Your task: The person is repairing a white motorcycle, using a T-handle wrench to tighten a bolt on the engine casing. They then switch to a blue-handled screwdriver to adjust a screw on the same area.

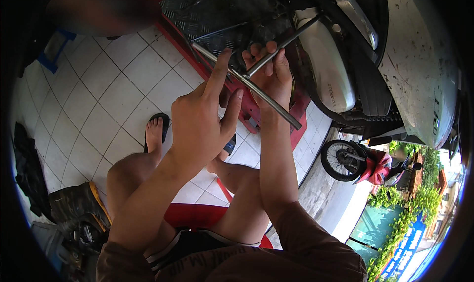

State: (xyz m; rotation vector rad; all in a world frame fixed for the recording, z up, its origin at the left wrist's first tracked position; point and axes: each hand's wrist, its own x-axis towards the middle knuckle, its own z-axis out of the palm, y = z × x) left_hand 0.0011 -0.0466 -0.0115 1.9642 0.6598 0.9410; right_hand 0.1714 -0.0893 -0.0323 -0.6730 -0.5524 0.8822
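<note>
A steel T-shaped wrench (282, 111) crosses the middle, its shaft reaching up-right to the motorbike (328, 64). My right hand (269, 77) has its fingers curled round that shaft, close to the crossbar. My left hand (202, 119) is just below and left of it, index finger stretched over the crossbar and thumb apart; whether it touches the metal I cannot tell, and its other fingers are partly hidden. Beneath the wrench lie a red stand (301, 136) and a dark patterned metal plate (182, 15).
I sit on a red seat (192, 213) over white tiles (133, 74). A blue stool (52, 57) stands upper left beside a blurred shape. Dark bags and gear (74, 213) lie lower left. A red motorbike (375, 168) stands outside at right, near greenery.
</note>
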